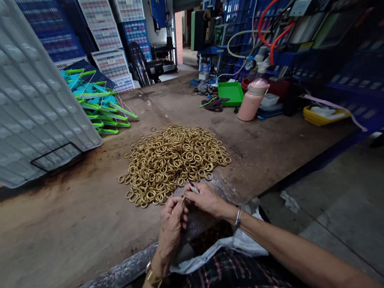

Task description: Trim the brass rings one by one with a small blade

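Observation:
A large heap of brass rings (172, 159) lies on the worn brown worktable (61, 225). Just in front of the heap my two hands meet. My left hand (171, 223) is closed in a pinch on a single brass ring (182, 199). My right hand (206, 199) is closed around a small slim tool (193, 188) whose tip points at the ring. A gold watch sits on my left wrist and a bracelet on my right. A white bag (238, 242) lies in my lap under the hands.
A white plastic crate (2, 92) leans at the table's left. Green and blue hangers (100, 105) are stacked behind it. A pink bottle (253, 99), a green tray (230, 93) and a yellow tray (323, 114) sit at the right, before blue crates and hoses.

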Action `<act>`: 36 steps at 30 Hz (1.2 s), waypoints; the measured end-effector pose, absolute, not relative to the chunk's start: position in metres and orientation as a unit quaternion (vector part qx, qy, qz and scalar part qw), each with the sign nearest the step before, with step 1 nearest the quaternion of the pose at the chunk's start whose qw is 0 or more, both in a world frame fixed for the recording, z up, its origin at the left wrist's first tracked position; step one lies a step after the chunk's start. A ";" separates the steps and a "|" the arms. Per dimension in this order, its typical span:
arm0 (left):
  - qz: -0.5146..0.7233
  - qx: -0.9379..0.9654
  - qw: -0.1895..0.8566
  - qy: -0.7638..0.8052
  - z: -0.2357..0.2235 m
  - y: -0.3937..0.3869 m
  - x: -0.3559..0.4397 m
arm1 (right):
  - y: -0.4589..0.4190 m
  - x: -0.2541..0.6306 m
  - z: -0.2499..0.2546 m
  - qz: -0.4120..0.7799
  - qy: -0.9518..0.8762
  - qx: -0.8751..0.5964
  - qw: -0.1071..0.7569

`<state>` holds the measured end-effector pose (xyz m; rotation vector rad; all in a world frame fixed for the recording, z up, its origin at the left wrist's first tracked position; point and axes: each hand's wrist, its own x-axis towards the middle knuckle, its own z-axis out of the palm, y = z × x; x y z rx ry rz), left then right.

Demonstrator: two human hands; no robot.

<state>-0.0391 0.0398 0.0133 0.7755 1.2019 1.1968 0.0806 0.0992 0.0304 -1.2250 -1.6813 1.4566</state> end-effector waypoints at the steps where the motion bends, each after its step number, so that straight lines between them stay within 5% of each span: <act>1: 0.517 0.330 0.596 0.518 0.013 0.040 -0.039 | 0.099 0.080 0.031 0.546 -0.634 -0.460 0.297; 14: 0.555 0.211 0.669 0.446 0.017 0.041 -0.046 | 0.102 0.079 0.017 0.489 -0.701 -0.411 0.318; 23: 0.566 0.362 0.467 0.576 0.010 0.037 -0.040 | 0.109 0.082 0.023 0.611 -0.591 -0.457 0.263; 29: 0.579 0.425 0.415 0.559 0.009 0.037 -0.044 | 0.104 0.086 0.034 0.735 -0.496 -0.425 0.182; 36: 0.537 0.493 0.397 0.557 0.013 0.034 -0.050 | 0.098 0.084 0.036 0.737 -0.505 -0.429 0.136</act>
